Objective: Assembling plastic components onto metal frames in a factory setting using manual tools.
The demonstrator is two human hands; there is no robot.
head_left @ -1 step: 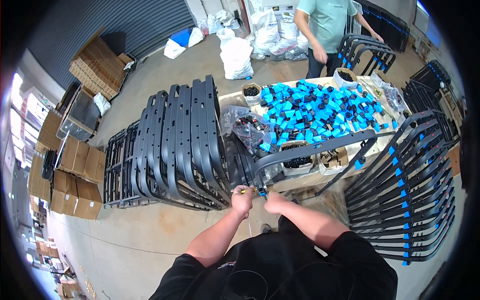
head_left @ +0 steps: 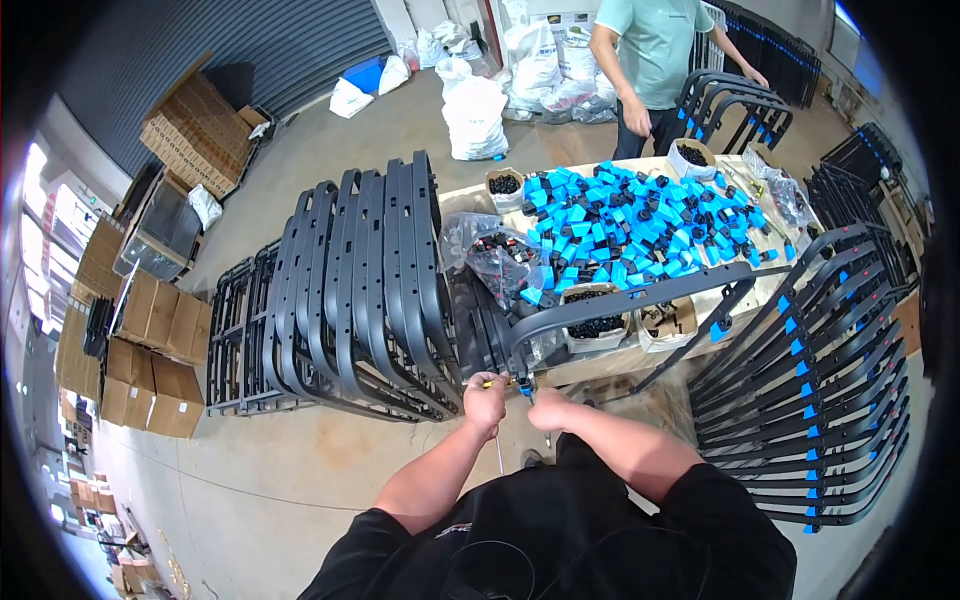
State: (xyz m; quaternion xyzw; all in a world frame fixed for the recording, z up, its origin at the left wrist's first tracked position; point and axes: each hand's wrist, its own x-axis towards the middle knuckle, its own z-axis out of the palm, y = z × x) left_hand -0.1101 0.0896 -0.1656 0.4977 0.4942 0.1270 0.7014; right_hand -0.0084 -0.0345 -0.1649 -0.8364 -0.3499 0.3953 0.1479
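Observation:
A black curved tubular frame (head_left: 640, 297) lies across the front of the table, its near end by both my hands. My left hand (head_left: 485, 400) is closed round a slim tool with a yellow part (head_left: 489, 383); a thin metal rod (head_left: 500, 458) shows below the fist. Close beside it, my right hand (head_left: 550, 408) is closed at the frame's end, by a small blue-and-black piece (head_left: 525, 388). A narrow tip (head_left: 547, 439) pokes out under the right hand; what it belongs to is hidden.
Blue-and-black plastic pieces (head_left: 640, 225) heap the table (head_left: 465, 197). Cartons of small black parts (head_left: 597, 327) and a plastic bag (head_left: 503, 265) sit around them. Black frames stand stacked left (head_left: 370, 270) and right (head_left: 800, 400). Across the table stands a co-worker (head_left: 655, 50).
The narrow tip under my right hand now shows more clearly. The co-worker's lowered hand has moved slightly down. My left hand stays in place.

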